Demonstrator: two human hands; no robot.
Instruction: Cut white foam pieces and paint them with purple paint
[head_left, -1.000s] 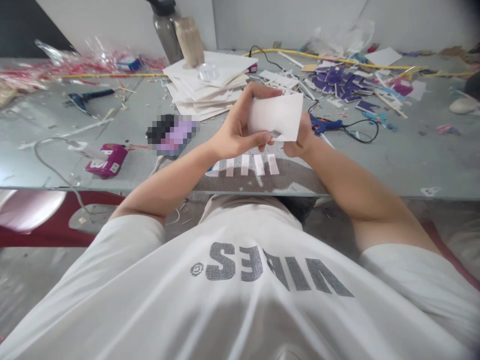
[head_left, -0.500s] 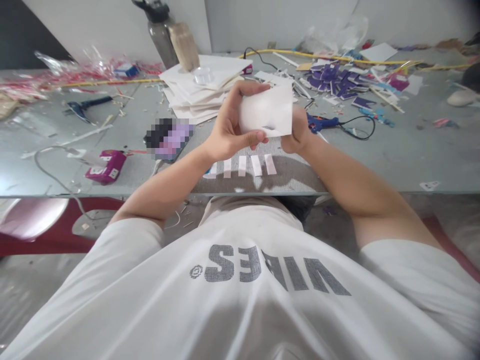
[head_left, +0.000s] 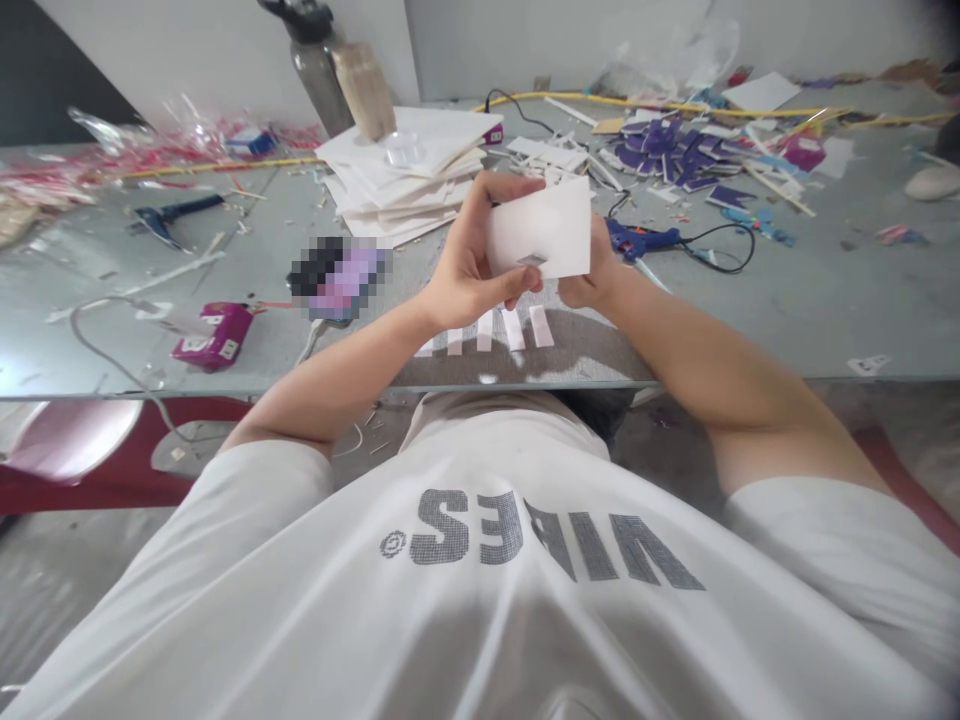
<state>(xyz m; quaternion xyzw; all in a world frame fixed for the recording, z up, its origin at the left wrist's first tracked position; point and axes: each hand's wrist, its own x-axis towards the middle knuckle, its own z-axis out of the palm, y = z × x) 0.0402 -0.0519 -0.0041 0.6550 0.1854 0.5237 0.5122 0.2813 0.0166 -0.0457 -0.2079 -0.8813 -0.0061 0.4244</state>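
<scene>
My left hand (head_left: 469, 255) grips a white rectangular sheet (head_left: 544, 228) by its left edge, thumb on the near face and fingers curled over the top. My right hand (head_left: 592, 270) is mostly hidden behind the sheet's right side and is closed on something small and dark at the sheet's lower edge (head_left: 531, 260); I cannot make out what it is. Both hands hover above a grey mat (head_left: 577, 350) where several white strips (head_left: 495, 328) lie in a row.
A stack of white sheets (head_left: 409, 175) with a clear tape roll sits behind the hands, beside a metal bottle (head_left: 315, 60). A blue glue gun (head_left: 637, 240) with its cable lies to the right, purple scraps (head_left: 675, 155) beyond. A magenta box (head_left: 214, 335) sits left.
The sheet and both hands have shifted slightly; the sheet now sits more level and a little lower in view. The grip is unchanged.
</scene>
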